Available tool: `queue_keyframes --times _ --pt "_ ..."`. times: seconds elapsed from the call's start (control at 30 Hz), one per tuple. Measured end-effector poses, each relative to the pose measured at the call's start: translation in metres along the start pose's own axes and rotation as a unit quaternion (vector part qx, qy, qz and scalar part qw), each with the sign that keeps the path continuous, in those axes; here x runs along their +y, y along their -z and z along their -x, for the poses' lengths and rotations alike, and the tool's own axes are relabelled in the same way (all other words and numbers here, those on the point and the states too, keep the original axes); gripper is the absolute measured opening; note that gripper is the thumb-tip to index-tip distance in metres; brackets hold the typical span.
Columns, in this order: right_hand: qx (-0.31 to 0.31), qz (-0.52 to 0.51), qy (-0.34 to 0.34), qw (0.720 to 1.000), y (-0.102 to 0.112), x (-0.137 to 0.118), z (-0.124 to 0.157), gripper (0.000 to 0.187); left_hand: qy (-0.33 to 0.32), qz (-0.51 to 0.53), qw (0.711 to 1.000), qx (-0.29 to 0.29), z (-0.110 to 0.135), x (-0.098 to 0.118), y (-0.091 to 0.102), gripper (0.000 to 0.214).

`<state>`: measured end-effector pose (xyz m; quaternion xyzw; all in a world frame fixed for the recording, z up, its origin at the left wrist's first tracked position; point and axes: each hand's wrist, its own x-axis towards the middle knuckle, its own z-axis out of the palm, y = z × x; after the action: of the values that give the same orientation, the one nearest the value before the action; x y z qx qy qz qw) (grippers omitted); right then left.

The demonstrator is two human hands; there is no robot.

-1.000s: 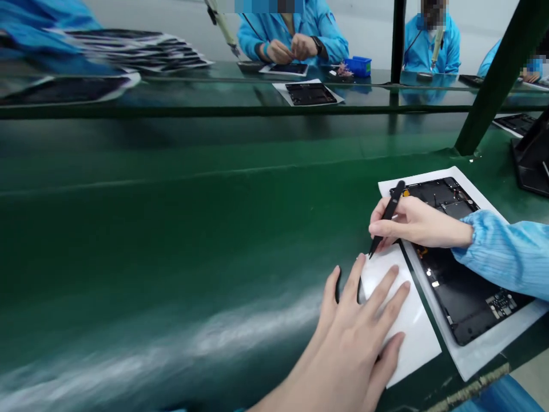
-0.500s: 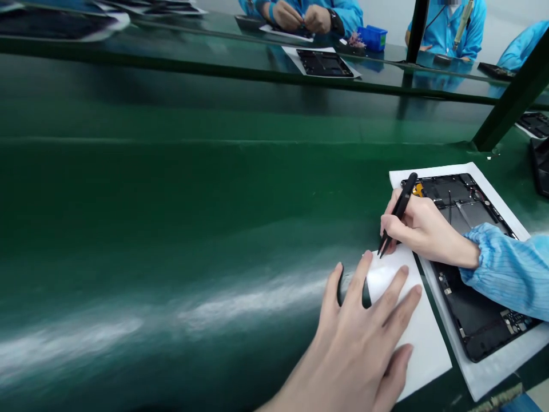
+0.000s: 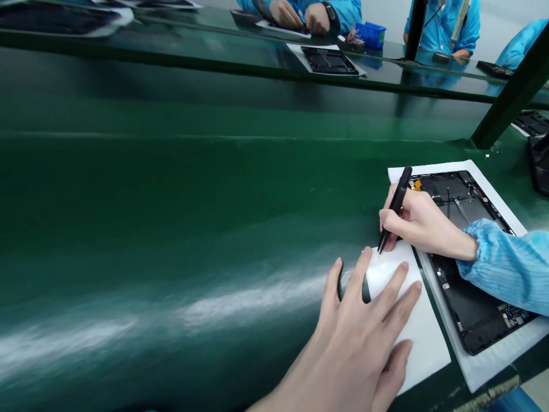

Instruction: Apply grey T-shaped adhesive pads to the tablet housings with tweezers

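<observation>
My left hand [image 3: 360, 337] lies flat with fingers spread on a white sheet [image 3: 422, 337] at the near edge of the green belt [image 3: 171, 200]. My right hand [image 3: 418, 223] is closed round black tweezers [image 3: 394, 209], whose tips touch the top corner of that sheet. Just right of the sheet lies an opened black tablet [image 3: 465, 286] on a white foam pad [image 3: 493, 360]; my right wrist and blue sleeve rest over it.
Across the belt, a second opened tablet on a white pad [image 3: 328, 60] lies on the far bench beside a small blue bin [image 3: 371, 34]. Other people in blue coats work there. A dark green post [image 3: 508, 94] slants at right.
The view has tilted down a little, so the far bench sits higher in frame. My right hand with the tweezers has shifted slightly; the left hand stays flat on the sheet.
</observation>
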<state>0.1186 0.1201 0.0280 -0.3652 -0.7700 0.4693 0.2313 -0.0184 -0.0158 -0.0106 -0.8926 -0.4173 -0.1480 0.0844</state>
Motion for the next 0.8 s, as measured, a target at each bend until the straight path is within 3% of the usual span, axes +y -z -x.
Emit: queue_keyframes --times 0.13,0.33,0.47,0.6,0.7,0.8 --pt "-0.008 -0.009 -0.004 1.0 0.0 -0.001 -0.002 0.025 0.005 -0.005 1.0 0.026 0.001 0.001 -0.001 0.049" --pt "-0.026 -0.006 -0.031 0.999 0.002 -0.004 -0.002 0.026 -0.006 -0.005 1.0 -0.006 -0.003 0.001 -0.002 0.049" --pt "-0.032 0.006 -0.006 0.999 0.0 0.0 -0.004 0.028 0.006 0.001 0.999 0.034 0.0 0.001 -0.004 0.049" --pt "-0.012 -0.062 0.02 0.998 0.002 -0.001 -0.003 0.031 0.024 0.016 1.0 -0.001 0.001 0.004 -0.002 0.049" --pt "0.021 -0.145 0.023 0.989 0.015 -0.016 0.017 0.033 0.04 0.028 0.999 -0.024 0.002 0.001 0.001 0.048" --pt "0.081 -0.141 0.019 0.986 0.031 -0.031 0.058 0.034 -0.013 0.034 0.999 -0.014 0.001 -0.01 0.002 0.049"
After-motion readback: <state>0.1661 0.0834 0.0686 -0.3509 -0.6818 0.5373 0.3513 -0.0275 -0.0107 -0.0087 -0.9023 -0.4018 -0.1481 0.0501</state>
